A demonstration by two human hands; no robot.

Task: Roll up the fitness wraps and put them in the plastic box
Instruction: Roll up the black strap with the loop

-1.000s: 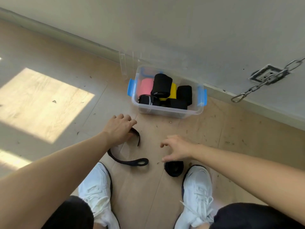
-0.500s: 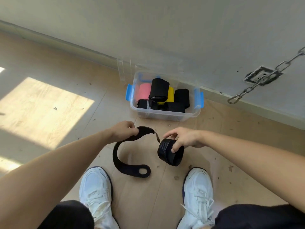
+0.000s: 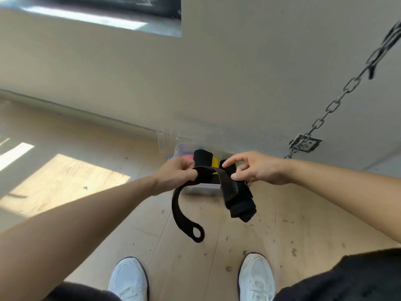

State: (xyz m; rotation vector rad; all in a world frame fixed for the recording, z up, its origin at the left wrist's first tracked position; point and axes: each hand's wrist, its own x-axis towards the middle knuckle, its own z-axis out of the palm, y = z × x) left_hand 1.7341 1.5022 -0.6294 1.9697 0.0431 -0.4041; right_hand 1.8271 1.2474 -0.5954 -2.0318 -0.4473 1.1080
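Note:
A black fitness wrap [image 3: 180, 205] is held up in the air between both hands. My left hand [image 3: 173, 172] pinches its flat strap, whose loose end with a thumb loop hangs down in a curve. My right hand [image 3: 256, 168] grips the partly rolled end [image 3: 238, 203] of the same wrap. Behind the hands, by the wall, stands the clear plastic box [image 3: 201, 189] with blue latches. Rolled wraps lie in it: black, pink [image 3: 186, 157] and yellow [image 3: 215, 162]. The hands hide most of the box.
A metal chain [image 3: 338, 101] hangs diagonally at the right, near a wall socket [image 3: 304, 143]. The clear lid [image 3: 165, 140] leans on the wall behind the box. My two white shoes [image 3: 129, 279] stand on the wooden floor below. A sunlit patch lies at the left.
Both hands lifted the wrap and its rolled end off the floor to chest height in front of the box. The view tilted upward, showing more wall.

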